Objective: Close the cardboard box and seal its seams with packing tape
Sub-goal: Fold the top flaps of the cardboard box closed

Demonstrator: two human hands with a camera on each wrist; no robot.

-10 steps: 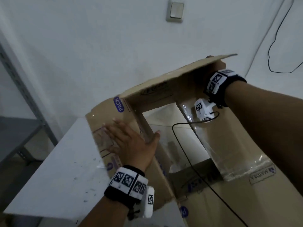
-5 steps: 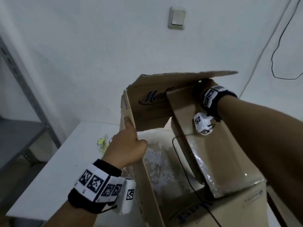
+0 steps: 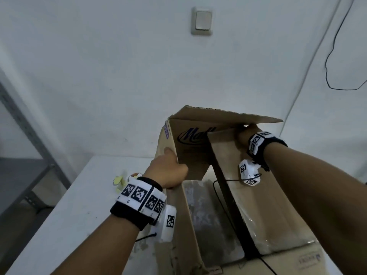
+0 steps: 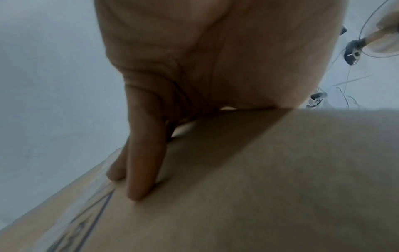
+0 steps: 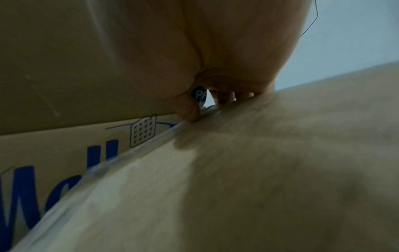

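Observation:
A brown cardboard box (image 3: 288,262) stands open on the white table (image 3: 69,215). My left hand (image 3: 168,171) grips the top edge of the upright left flap (image 3: 184,225). Its thumb lies up one face, and its fingers (image 4: 144,162) press the other, taped and printed face. My right hand (image 3: 243,133) pinches the far end of the right flap (image 3: 258,205), whose edge carries clear tape. Its thumb (image 5: 186,109) sits on that taped edge. The far flap (image 3: 218,116) hangs level just above the right hand. No tape roll is plainly visible.
Small yellow objects (image 3: 119,181) lie on the table left of the box. A black cable (image 3: 224,205) runs across the box opening. A grey metal rack (image 3: 23,126) stands at the left. The white wall with a light switch (image 3: 201,20) is close behind.
A second ago my left hand lay flat on the folded-out left flap; now that flap stands upright in its grip. The right flap has swung inward and lower.

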